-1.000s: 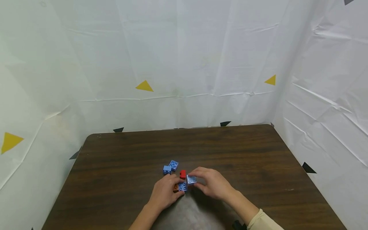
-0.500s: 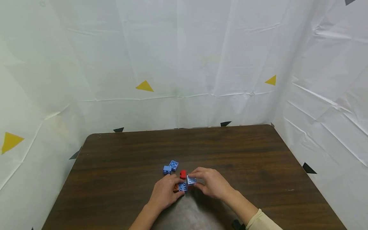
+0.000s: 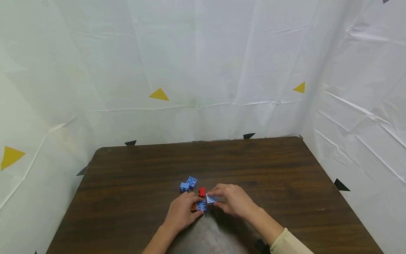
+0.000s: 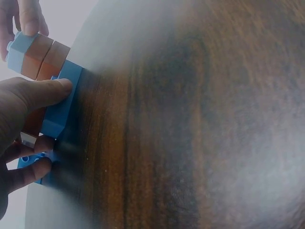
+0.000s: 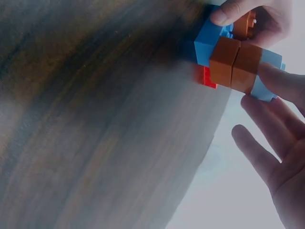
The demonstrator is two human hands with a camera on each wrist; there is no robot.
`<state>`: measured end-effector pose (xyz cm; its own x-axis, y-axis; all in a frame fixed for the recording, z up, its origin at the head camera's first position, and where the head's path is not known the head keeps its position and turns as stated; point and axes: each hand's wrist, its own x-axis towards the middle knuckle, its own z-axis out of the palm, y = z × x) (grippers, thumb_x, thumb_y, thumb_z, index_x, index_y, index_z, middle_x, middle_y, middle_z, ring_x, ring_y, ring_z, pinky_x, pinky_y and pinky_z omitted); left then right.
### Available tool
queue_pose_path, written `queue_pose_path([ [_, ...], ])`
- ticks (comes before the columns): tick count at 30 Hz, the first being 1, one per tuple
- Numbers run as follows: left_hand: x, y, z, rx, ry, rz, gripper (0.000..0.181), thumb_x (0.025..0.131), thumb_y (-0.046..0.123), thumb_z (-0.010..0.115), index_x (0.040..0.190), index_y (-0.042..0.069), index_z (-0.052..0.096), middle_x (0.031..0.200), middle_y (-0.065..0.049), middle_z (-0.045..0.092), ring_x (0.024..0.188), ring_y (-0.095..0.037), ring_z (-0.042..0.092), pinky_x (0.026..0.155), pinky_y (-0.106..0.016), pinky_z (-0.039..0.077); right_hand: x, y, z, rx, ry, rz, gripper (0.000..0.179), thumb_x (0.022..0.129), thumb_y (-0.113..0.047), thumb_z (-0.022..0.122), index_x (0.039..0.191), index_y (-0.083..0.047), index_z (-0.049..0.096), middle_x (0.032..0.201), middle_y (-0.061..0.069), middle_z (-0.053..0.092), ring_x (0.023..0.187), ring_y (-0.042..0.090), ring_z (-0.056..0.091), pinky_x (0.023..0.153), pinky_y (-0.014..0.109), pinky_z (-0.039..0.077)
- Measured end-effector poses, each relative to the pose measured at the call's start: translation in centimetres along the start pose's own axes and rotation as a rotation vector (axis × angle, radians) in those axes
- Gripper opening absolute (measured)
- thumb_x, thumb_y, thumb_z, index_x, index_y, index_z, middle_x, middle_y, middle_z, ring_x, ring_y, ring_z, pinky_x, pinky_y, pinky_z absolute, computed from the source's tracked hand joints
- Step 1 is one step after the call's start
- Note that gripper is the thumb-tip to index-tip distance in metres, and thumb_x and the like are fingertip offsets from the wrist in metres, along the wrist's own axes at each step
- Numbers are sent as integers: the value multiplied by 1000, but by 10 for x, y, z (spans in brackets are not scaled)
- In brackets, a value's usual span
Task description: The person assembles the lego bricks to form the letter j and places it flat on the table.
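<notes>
the left hand (image 3: 180, 210) pinches a blue block (image 4: 64, 105), and the right hand (image 3: 234, 201) pinches a light blue block (image 3: 211, 199) on top of two brown blocks (image 5: 225, 62).

This looks like a lab-style booth: creased white sheeting (image 3: 203, 53) screens the back, left and right of a dark wood-grain counter (image 3: 142, 169), dotted with yellow triangles (image 3: 159, 95) and black triangles (image 3: 248, 136). The room beyond is hidden.
</notes>
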<state>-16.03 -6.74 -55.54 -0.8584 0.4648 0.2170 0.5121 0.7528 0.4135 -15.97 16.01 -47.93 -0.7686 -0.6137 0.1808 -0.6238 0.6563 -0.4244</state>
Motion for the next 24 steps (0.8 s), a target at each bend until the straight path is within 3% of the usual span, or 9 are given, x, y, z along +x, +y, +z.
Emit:
queue_pose_path([
  [13, 1, 0, 0, 3, 0, 2, 36, 75, 41, 84, 104, 22, 75, 92, 12, 62, 79, -6, 48, 64, -26, 43, 1, 0, 2, -23, -1, 32, 31, 81, -18, 81, 111, -20, 75, 103, -10, 68, 84, 12, 65, 72, 33, 53],
  [24, 1, 1, -2, -4, -2, 6, 36, 75, 41, 84, 104, 22, 76, 90, 12, 61, 76, -6, 46, 61, -24, 40, 2, 0, 3, -41, -8, 66, 31, 81, -22, 82, 111, -22, 74, 108, -9, 70, 94, 12, 67, 76, 37, 53],
])
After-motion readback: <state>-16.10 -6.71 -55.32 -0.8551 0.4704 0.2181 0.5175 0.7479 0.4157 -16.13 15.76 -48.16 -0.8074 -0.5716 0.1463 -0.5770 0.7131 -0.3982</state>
